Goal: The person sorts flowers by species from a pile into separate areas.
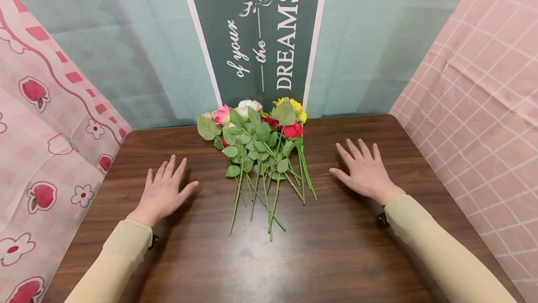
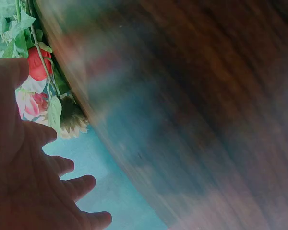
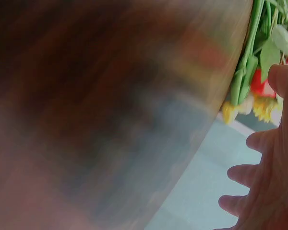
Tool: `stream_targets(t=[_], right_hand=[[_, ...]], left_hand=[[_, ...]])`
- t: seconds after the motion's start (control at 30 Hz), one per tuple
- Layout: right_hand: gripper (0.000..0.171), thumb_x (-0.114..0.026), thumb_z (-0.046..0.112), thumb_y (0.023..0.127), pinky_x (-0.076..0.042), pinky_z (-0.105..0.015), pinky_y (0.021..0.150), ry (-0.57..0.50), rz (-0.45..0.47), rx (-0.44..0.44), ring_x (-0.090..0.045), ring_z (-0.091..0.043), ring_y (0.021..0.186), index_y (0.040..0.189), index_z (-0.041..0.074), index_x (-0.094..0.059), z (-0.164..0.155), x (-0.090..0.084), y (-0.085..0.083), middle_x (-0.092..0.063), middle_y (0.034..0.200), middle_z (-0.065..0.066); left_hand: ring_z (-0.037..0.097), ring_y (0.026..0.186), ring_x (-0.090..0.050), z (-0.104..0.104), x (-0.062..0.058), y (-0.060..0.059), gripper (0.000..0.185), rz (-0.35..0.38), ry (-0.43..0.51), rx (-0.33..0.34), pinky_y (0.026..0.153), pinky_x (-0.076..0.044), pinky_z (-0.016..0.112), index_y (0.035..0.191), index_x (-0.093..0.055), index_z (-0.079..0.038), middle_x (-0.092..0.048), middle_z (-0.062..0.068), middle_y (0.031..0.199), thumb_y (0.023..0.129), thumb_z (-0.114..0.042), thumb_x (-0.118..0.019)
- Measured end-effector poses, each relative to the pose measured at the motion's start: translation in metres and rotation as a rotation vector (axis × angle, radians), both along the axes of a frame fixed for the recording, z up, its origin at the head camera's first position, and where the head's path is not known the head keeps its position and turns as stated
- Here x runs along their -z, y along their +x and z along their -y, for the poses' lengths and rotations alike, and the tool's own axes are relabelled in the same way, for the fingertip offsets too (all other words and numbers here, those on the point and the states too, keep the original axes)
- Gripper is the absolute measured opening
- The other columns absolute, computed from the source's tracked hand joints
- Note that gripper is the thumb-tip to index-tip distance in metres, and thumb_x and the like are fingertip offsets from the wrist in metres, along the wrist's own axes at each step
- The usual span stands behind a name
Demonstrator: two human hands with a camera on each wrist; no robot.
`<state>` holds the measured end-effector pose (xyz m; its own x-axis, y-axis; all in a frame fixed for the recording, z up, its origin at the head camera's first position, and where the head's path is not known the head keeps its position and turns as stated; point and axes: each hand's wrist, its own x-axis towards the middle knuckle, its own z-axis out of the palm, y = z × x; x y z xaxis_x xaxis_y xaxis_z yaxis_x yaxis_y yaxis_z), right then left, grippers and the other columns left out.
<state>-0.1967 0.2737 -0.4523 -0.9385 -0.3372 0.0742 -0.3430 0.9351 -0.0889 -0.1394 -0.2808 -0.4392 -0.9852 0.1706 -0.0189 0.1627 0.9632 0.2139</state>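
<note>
On the far left hangs a pink cloth (image 1: 46, 153) printed with red apples and small flowers. Beside it, the left hand (image 1: 164, 192) lies flat on the dark wooden table (image 1: 328, 251), palm down, fingers straight and spread, holding nothing; a pale yellow sleeve (image 1: 115, 258) covers the forearm. Just right of that hand, apart from it, a bunch of artificial flowers (image 1: 258, 146) lies in the middle of the table, stems pointing toward the person and heads toward the back edge. Its blooms are pink, white, red and yellow above green leaves. Behind the bunch stands a dark green banner (image 1: 262, 32) with white lettering, set against a teal backdrop (image 1: 370, 41). Further right, the right hand (image 1: 364, 170) also rests flat on the table, fingers straight and spread, gripping nothing, well apart from the stems. At the far right hangs a pink cloth with a white grid (image 1: 483, 107). Both wrist views are blurred, showing only fingers, table edge and flower heads.
</note>
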Motion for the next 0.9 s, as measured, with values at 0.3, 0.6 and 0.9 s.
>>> stream_targets(t=[0.3,0.6,0.9], right_hand=[[0.082,-0.045,0.07,0.099,-0.003,-0.07,0.118,0.016,-0.071,-0.143,-0.015,-0.045,0.152,0.162,0.018,-0.032,0.05,-0.012,-0.011,-0.027,0.166,-0.017],[0.082,-0.045,0.07,0.099,-0.007,-0.064,0.121,0.012,-0.096,-0.244,-0.016,-0.041,0.153,0.16,0.017,-0.037,0.075,-0.033,0.001,-0.029,0.165,-0.014],[0.075,-0.051,0.063,0.1,-0.011,-0.064,0.121,0.038,-0.086,-0.247,-0.023,-0.042,0.151,0.158,0.017,-0.042,0.061,-0.036,0.021,-0.035,0.163,-0.014]], left_hand=[[0.049,0.149,-0.019,-0.02,-0.003,-0.001,0.085,-0.032,-0.017,0.089,0.116,-0.006,0.073,0.163,-0.023,-0.01,-0.012,0.025,0.167,0.102,-0.065,-0.044],[0.036,0.155,-0.011,-0.16,-0.038,-0.055,0.074,-0.11,-0.182,0.438,0.122,0.004,0.057,0.165,-0.021,-0.021,-0.011,0.011,0.171,0.105,-0.056,-0.045],[0.03,0.157,-0.005,-0.276,-0.019,-0.112,0.064,-0.088,-0.519,0.572,0.122,0.0,0.063,0.163,-0.028,-0.035,-0.016,0.002,0.171,0.105,-0.063,-0.034]])
